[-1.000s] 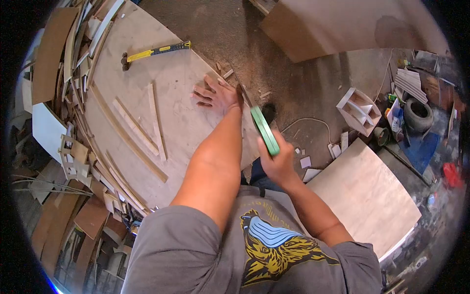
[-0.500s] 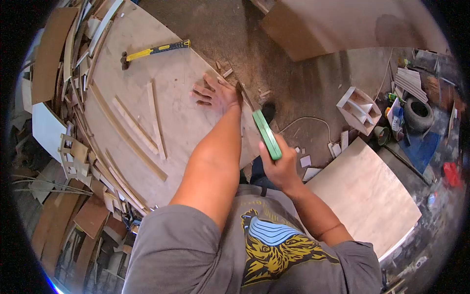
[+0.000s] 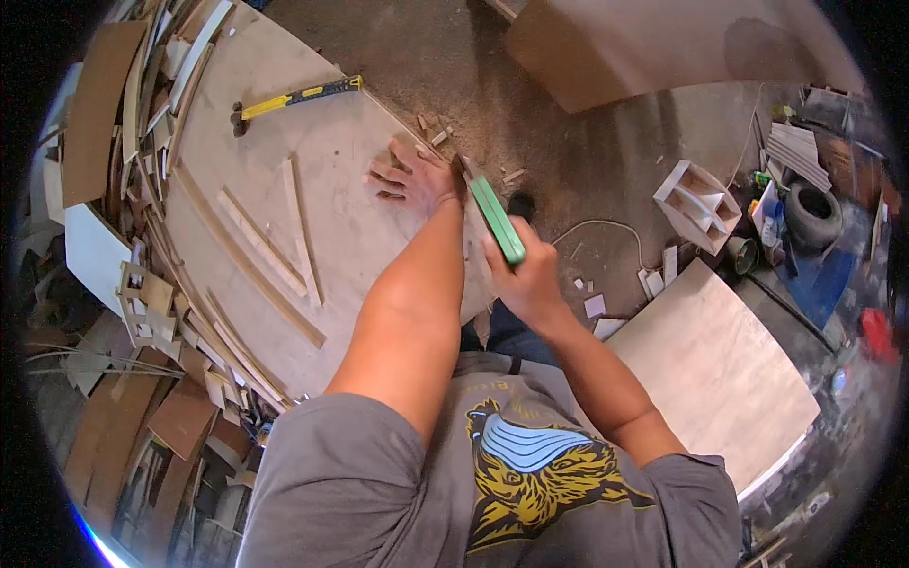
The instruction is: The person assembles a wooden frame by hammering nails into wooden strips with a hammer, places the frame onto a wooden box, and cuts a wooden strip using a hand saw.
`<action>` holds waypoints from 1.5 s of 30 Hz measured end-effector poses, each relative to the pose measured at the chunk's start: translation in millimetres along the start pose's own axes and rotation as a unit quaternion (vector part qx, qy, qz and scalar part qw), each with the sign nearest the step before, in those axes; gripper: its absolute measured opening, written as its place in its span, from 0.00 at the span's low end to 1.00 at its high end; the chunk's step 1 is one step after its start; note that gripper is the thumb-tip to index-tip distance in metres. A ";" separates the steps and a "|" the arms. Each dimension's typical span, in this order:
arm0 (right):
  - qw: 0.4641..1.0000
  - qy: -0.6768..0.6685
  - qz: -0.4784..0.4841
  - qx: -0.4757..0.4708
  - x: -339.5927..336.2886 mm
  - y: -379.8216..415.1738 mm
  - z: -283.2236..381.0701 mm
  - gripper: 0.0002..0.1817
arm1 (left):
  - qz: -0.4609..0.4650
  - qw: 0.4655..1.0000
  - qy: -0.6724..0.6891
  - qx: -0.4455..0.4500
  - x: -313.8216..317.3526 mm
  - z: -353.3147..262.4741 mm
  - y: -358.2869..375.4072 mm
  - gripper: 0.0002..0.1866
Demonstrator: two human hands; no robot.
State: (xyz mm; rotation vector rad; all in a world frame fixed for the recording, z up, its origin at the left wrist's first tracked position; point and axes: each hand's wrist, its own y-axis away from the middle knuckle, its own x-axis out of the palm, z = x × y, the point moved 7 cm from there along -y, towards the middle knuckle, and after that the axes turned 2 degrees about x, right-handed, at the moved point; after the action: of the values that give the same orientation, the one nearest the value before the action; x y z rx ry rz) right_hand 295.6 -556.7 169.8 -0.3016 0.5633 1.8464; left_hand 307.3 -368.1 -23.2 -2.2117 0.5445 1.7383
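My left hand [image 3: 412, 177] lies on the pale wooden worktop [image 3: 350, 222] near its right edge, fingers spread and pressing down. Just right of that wrist, my right hand [image 3: 526, 275] is closed around the green handle of a handsaw [image 3: 493, 220]. Its narrow blade points away from me beside the left hand, at the worktop's edge; most of the blade is hidden. A hammer [image 3: 294, 97] with a yellow and black handle rests farther back on the worktop. Thin wooden strips [image 3: 301, 232] lie left of my left forearm.
Stacked offcuts [image 3: 142, 114] line the left side. Small wood scraps [image 3: 441, 135] lie on the floor past the worktop edge. At the right are a plywood sheet [image 3: 710, 360], an open wooden box [image 3: 698, 206] and a tire [image 3: 814, 214]. A large panel [image 3: 606, 57] stands at the top.
My right hand has pushed the handsaw forward and slightly left, so less blade shows beyond the handle. My left hand stays in nearly the same place.
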 end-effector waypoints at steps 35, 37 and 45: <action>0.993 0.049 -0.004 -0.107 -98.7 74.4 -12.5 0.11 | 0.072 0.941 0.226 0.240 -91.6 82.2 29.0 0.31; 0.992 0.040 -0.014 -0.120 -95.4 79.6 -4.0 0.11 | 0.091 0.946 0.155 0.271 -114.2 127.2 65.0 0.26; 0.992 0.012 -0.037 -0.123 -79.3 120.0 33.3 0.11 | 0.134 0.946 0.022 0.296 -127.6 244.2 143.3 0.18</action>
State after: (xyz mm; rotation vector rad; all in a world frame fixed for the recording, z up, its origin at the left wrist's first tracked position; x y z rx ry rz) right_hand 212.3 -635.3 263.1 -0.5031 0.3357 1.8431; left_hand 4.2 -373.5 44.3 -1.8048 1.2419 1.3842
